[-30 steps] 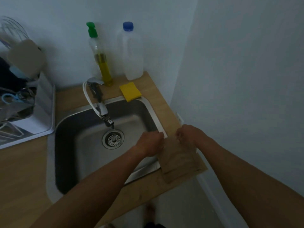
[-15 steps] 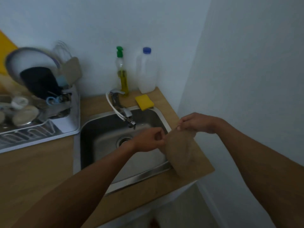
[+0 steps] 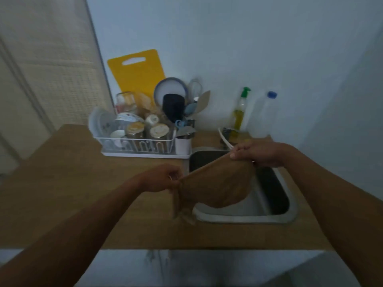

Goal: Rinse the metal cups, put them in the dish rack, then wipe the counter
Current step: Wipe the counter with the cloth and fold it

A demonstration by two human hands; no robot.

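A brown cloth (image 3: 217, 187) hangs stretched in the air over the left part of the sink (image 3: 288, 212). My left hand (image 3: 161, 179) pinches its left corner and my right hand (image 3: 259, 153) pinches its upper right corner. Two metal cups (image 3: 135, 131) stand upside down in the white dish rack (image 3: 145, 148) at the back of the wooden counter (image 3: 72, 183), among plates, a glass and utensils.
A yellow cutting board (image 3: 136, 71) leans on the wall behind the rack. A tap (image 3: 227, 135), a green-capped soap bottle (image 3: 240, 110) and a blue-capped clear bottle (image 3: 263, 114) stand behind the sink. A wall closes in on the right.
Both hands lifted the cloth off the counter's right corner and carried it left over the sink, spreading it. The view swung left and up, bringing the whole rack into sight.
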